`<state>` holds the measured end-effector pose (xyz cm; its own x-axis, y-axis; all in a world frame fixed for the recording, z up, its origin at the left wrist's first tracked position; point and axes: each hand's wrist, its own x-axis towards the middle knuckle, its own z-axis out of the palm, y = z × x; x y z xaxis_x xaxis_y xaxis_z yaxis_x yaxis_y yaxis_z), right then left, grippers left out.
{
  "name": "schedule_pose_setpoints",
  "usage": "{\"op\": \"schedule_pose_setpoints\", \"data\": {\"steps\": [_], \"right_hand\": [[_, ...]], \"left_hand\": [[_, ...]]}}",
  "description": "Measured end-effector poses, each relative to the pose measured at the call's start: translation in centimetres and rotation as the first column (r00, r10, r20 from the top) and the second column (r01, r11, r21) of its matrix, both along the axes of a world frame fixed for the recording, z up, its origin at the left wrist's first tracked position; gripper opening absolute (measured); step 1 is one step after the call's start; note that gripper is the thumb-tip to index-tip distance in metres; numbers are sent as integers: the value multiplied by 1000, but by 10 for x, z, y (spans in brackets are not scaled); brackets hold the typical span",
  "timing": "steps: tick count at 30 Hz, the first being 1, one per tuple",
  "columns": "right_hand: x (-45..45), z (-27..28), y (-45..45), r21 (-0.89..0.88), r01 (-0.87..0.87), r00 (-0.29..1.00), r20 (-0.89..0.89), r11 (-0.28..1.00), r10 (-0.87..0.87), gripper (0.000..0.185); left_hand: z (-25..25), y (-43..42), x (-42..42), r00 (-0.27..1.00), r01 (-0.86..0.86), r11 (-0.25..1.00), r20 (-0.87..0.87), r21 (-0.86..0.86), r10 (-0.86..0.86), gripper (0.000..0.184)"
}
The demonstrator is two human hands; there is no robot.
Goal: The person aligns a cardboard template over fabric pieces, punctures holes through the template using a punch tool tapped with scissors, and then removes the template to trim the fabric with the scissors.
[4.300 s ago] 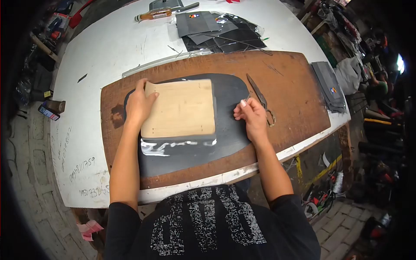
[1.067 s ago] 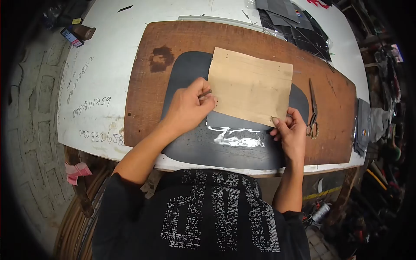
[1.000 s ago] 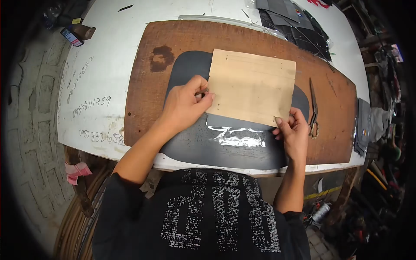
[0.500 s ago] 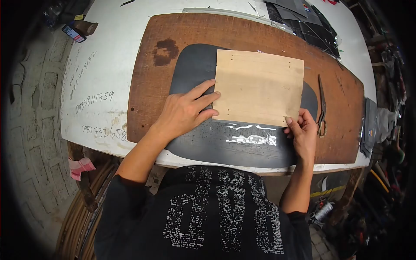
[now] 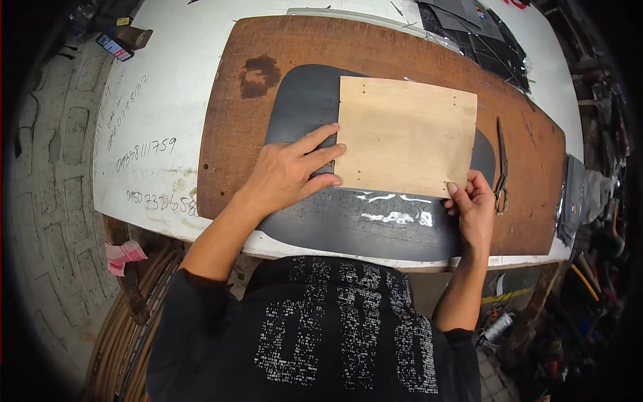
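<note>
White counter [image 5: 161,100], surface stained, with handwritten numbers along its left part. Its near edge is worn; wooden legs [image 5: 137,301] stand beneath, a pink-and-white cloth [image 5: 124,255] hanging at the near left one. Floor [image 5: 63,161] at left: grey, paved in blocks, dark lines between them. Coiled brown tubing [image 5: 110,352] lies below the counter, near left. Right side: crowded with dark, mixed items [image 5: 596,221], mostly too dim to identify. Yellow stripe [image 5: 506,297] low at right. Light: glare on the counter's far left; outer edges of view black.
</note>
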<state>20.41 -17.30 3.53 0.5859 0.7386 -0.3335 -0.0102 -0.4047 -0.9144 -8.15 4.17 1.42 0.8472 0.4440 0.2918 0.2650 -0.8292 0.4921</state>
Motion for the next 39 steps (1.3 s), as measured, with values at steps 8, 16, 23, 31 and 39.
{"op": "schedule_pose_setpoints", "data": {"steps": [8,16,23,31,39], "right_hand": [[0,-1,-2,3,-1,1000,1,1000,1,16],[-1,-1,-3,1,2,1000,1,1000,-2,17],[-1,-1,-3,-1,3,1000,3,1000,-3,16],[-1,-1,-3,6,0,1000,-5,1000,0,16],[0,-2,-5,18,-4,1000,-13,1000,4,16]], "left_hand": [[7,0,-2,998,9,996,-56,-88,-14,47],[-2,3,-1,999,36,998,36,-49,-34,48],[0,3,-2,999,37,996,23,-77,-36,48],[-1,3,-3,999,35,996,10,-84,-34,48],[4,2,-4,998,22,992,-53,-124,-28,48]]}}
